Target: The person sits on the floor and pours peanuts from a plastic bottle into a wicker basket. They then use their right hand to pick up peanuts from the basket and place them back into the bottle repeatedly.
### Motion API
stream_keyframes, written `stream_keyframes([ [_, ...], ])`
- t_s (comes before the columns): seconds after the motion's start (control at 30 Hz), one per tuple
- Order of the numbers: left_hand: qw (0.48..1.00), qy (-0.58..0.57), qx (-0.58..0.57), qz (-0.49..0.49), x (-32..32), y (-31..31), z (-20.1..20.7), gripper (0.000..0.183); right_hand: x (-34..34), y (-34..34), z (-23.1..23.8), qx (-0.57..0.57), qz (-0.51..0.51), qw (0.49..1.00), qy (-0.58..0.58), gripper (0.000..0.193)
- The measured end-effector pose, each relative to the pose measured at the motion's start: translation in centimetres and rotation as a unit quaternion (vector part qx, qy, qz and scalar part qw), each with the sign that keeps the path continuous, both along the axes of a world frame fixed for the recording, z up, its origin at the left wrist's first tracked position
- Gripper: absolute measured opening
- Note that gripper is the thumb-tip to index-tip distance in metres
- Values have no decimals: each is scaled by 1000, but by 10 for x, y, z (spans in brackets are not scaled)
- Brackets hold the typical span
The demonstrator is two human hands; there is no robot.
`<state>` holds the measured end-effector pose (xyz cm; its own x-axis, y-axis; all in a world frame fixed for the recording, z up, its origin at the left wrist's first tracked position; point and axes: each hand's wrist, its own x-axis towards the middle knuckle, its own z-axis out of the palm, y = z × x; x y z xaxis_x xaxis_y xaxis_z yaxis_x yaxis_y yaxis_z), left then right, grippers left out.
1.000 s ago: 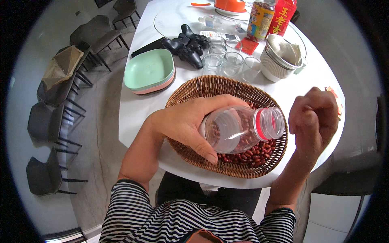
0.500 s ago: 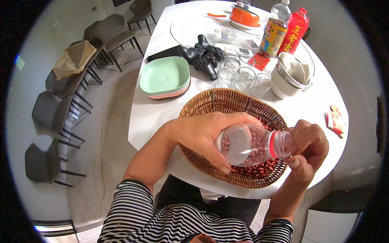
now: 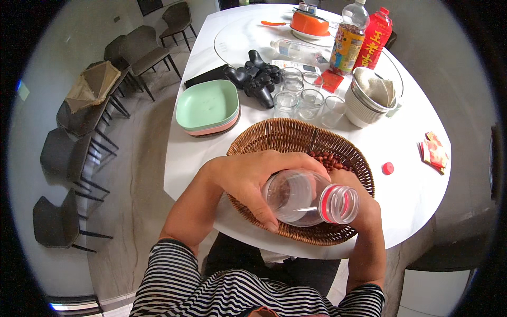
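My left hand [image 3: 247, 173] is wrapped round a clear plastic bottle [image 3: 296, 203], tilted on its side above the wicker basket [image 3: 274, 128]. The bottle has no cap on it; its mouth, with a red ring round the neck, points right. Small reddish-brown pieces [image 3: 328, 160], like beans or peanuts, lie inside the basket. My right hand [image 3: 364, 203] reaches into the basket's right side behind the bottle neck. Its fingers are mostly hidden there. A red bottle cap [image 3: 388, 168] lies on the white table to the right of the basket.
Stacked green and pink plates [image 3: 208, 105] sit left beyond the basket, near black game controllers [image 3: 259, 76]. Glass cups [image 3: 310, 103] and stacked bowls [image 3: 364, 108] stand behind it. Farther back are two large drink bottles [image 3: 348, 42] and an orange pan [image 3: 309, 24]. Red packets [image 3: 435, 153] lie right.
My right hand has moved from beside the bottle mouth down into the basket. The bottle has shifted slightly left with my left hand. The red cap now shows on the table.
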<state>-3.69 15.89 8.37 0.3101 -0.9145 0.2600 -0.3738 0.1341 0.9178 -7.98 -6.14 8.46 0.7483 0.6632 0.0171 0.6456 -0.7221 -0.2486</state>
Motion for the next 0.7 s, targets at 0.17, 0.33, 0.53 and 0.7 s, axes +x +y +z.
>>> stream_keyframes([
  [0.17, 999, 24, 4, 34, -4, 1, 5, 97, 0, -10, 14, 65, -17, 996, 54, 13],
  [0.33, 999, 27, 8, 43, -4, -1, 5, 99, 0, -15, 20, 132, -22, 991, 21, 13],
  [0.53, 997, 50, 9, 63, -6, 0, 6, 100, -3, -8, 5, 57, -30, 998, -11, 10],
  [0.7, 995, 51, 30, 79, -7, 0, 7, 101, -3, -8, 2, 91, -24, 996, -7, 8],
])
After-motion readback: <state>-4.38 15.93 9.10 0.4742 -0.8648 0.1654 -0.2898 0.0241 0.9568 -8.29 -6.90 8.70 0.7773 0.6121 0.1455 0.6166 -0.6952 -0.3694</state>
